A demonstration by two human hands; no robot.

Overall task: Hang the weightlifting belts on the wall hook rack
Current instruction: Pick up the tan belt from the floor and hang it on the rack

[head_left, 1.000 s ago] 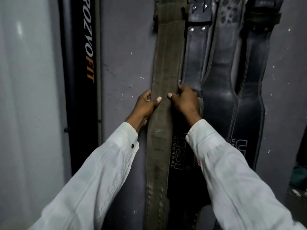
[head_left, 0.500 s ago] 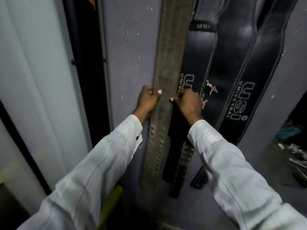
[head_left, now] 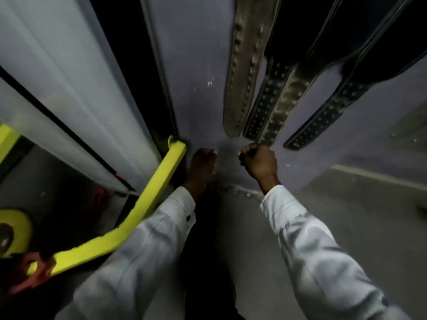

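Note:
Several weightlifting belts hang down the grey wall (head_left: 198, 65); only their lower ends show. The olive belt (head_left: 247, 65) is the leftmost, with rows of holes and a tip just above my hands. To its right hang a black perforated belt (head_left: 265, 105), a worn tan strap (head_left: 287, 98) and another black belt (head_left: 323, 116). My left hand (head_left: 203, 167) is curled below the olive belt's tip, apart from it. My right hand (head_left: 258, 162) is a fist just under the tan strap's end, holding nothing I can see. The hook rack is out of view above.
A yellow metal bar (head_left: 147, 204) slants from the wall corner down to the lower left, close to my left sleeve. A pale panel (head_left: 69, 77) fills the left side. Grey floor (head_left: 346, 215) spreads to the right. Something red (head_left: 30, 276) lies at the lower left.
Both hands slid down the olive belt and came off its lower end, with fingers now closed. The view tipped down from the belts' middles to their tips and the floor.

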